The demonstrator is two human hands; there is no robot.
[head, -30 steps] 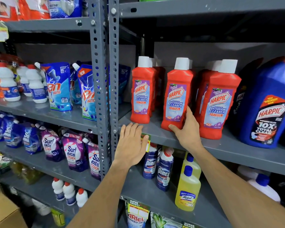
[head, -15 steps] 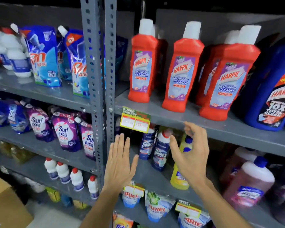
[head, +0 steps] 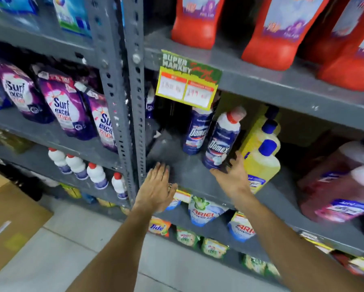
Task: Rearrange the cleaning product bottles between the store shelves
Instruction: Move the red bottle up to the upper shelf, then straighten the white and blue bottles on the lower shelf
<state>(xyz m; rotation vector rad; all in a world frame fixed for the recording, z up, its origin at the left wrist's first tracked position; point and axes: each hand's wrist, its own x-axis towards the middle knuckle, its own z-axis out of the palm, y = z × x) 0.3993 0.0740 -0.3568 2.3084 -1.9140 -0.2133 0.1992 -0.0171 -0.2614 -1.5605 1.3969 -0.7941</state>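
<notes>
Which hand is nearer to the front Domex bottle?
Right. The right hand is at the base of the front Domex bottle. The left hand lies on the shelf, apart from it.

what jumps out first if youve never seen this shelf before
The red bottles lined up on the upper shelf, and the green and yellow price tag hanging from that shelf's edge. Below, the right hand reaches the base of a tilted Domex bottle, while the left hand lies flat on the shelf edge.
</notes>
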